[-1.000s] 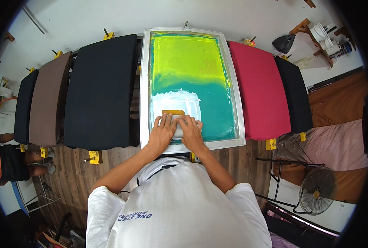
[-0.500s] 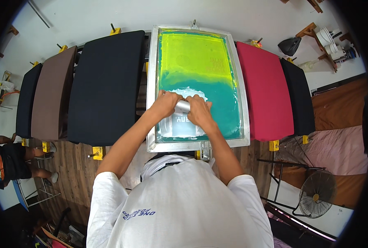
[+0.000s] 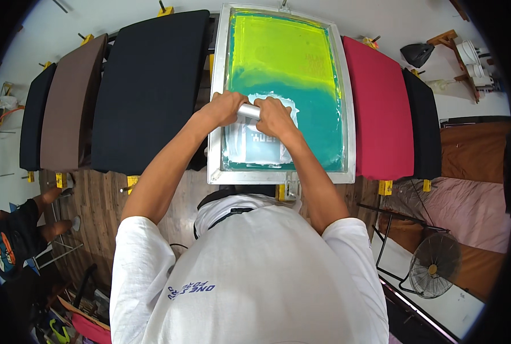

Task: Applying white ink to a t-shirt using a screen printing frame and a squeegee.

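A metal-framed printing screen (image 3: 217, 166) lies flat before me, its mesh yellow-green at the far end and teal near me. My left hand (image 3: 224, 108) and my right hand (image 3: 273, 117) both grip the silver handle of a squeegee (image 3: 248, 110) pressed on the mesh at mid-screen. White ink (image 3: 255, 146) is smeared over the mesh between the squeegee and the near frame edge, with a faint design showing through.
Padded boards flank the screen: black (image 3: 149, 86), brown (image 3: 66, 100) and dark navy (image 3: 32, 117) to the left, red (image 3: 378, 109) and black (image 3: 421, 123) to the right. Another person (image 3: 14, 241) sits at lower left. A floor fan (image 3: 433, 269) stands at lower right.
Both hands have pushed the squeegee away from me, from near the front frame edge up to mid-screen, spreading white ink and uncovering the design below it.
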A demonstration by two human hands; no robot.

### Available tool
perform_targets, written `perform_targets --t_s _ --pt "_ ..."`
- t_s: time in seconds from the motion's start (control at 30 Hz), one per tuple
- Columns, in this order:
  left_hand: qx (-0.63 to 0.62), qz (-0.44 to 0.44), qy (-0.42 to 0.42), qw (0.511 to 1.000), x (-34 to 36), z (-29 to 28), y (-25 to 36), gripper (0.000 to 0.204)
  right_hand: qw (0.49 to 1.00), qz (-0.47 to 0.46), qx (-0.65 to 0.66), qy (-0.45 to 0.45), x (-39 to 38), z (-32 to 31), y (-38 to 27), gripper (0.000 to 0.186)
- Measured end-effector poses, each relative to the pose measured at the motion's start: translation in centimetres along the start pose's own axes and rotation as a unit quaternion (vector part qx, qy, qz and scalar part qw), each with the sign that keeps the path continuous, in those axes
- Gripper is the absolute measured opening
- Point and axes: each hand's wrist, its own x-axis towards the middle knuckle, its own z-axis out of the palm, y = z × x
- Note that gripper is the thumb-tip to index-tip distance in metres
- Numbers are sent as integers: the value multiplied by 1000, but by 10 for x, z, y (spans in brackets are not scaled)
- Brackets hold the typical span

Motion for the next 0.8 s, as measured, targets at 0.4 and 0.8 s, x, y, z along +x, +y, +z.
perform_targets --t_s 0.4,0.8 --pt "-29 -81 47 995 -91 53 64 42 979 -173 -79 -73 -55 0 1 30" --pt "-54 -78 34 995 -72 37 83 30 977 -149 -84 -127 -59 -32 7 26"
